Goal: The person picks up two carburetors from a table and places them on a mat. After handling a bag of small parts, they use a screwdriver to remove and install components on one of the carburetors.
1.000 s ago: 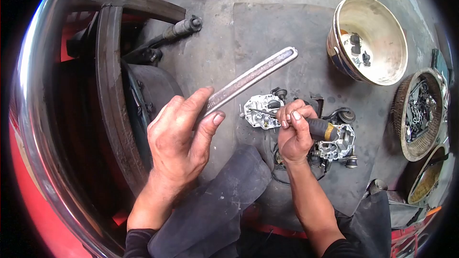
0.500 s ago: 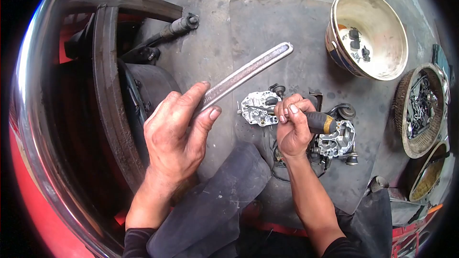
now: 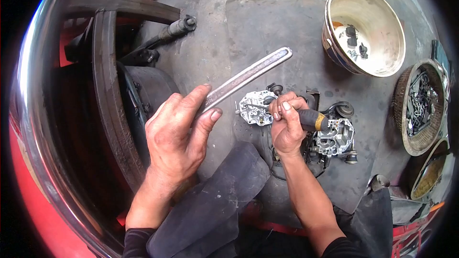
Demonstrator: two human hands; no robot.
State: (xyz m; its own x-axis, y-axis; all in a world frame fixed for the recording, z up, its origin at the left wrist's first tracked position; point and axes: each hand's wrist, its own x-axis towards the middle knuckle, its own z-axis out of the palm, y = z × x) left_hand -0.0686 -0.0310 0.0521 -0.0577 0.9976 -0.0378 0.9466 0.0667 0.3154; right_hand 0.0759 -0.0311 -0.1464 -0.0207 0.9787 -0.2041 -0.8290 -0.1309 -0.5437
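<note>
My left hand (image 3: 174, 131) grips a long flat metal bar (image 3: 248, 77) between thumb and fingers; it points up to the right. In my right hand (image 3: 289, 124) is a screwdriver with a dark handle banded in yellow (image 3: 313, 120). Its thin shaft points left, over a silver metal casting (image 3: 257, 107) on the dark mat. A second silver casting (image 3: 335, 137) lies right of my right hand, with black round parts and hoses around it. My right hand hides part of the pieces between the castings.
A white bucket (image 3: 394, 28) with small dark parts stands at upper right. Below it sit a woven basket (image 3: 402, 100) of metal pieces and another container (image 3: 420, 181). A rusty metal frame (image 3: 107, 76) and chrome tube (image 3: 29, 100) rise at left.
My right hand and the screwdriver have shifted slightly left. The bar in my left hand has tipped slightly lower at its far end. The floor objects appear slightly shifted in view.
</note>
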